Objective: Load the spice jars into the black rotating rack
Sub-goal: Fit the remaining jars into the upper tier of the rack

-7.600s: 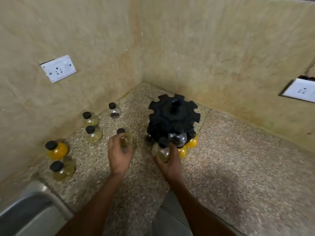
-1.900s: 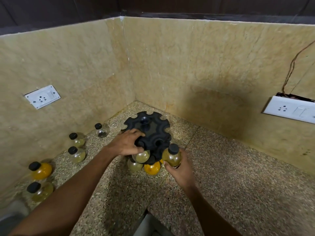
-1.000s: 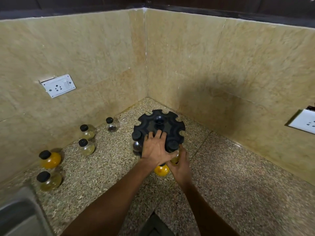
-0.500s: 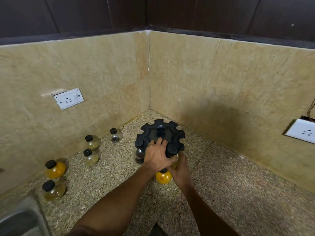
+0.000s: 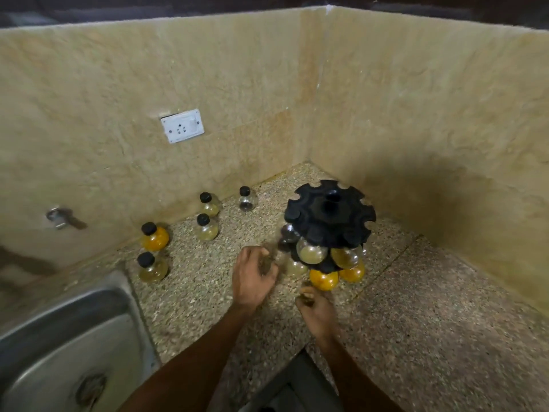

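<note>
The black rotating rack (image 5: 329, 215) stands in the counter's corner. Several round jars hang in its two tiers, among them a pale one (image 5: 312, 252) above and an orange one (image 5: 323, 279) below. Several loose black-capped jars stand along the left wall: an orange jar (image 5: 154, 237), a pale jar (image 5: 150, 267), two more pale jars (image 5: 206, 228) and a clear jar (image 5: 246, 199). My left hand (image 5: 252, 278) hovers just left of the rack, fingers loosely curled and empty. My right hand (image 5: 315, 310) is below the rack with fingers curled in, holding nothing.
A steel sink (image 5: 68, 346) fills the lower left, its rim close to the nearest loose jars. Stone walls close in the corner behind the rack, with a white socket (image 5: 182, 126) on the left wall. The speckled counter (image 5: 430, 307) stretches to the right.
Both hands have drawn back from the rack towards me. The jar my right hand held now sits in the rack. The view has swung left, showing the sink.
</note>
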